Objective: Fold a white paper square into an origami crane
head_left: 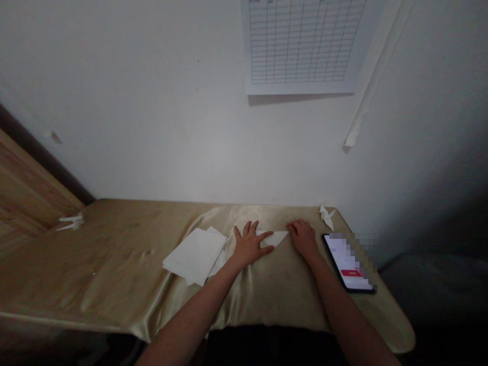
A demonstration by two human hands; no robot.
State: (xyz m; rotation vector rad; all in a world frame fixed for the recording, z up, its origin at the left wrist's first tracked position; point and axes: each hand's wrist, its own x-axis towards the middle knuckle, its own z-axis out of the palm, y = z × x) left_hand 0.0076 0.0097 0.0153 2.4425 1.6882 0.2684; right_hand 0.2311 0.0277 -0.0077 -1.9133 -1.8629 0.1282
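Cloth under the folded paper gleams gold beside a pale wall

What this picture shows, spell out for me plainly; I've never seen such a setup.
There's no machine here, just one person's bare hands. The single picture comes from a camera worn on that person's head, looking forward and down. The left hand is spread over a pointed piece of white paper; the right hand has its fingertips at the paper's right tip. Around them on the gold cloth lie a stack of white sheets to the left, and a phone and folded paper shape to the right.
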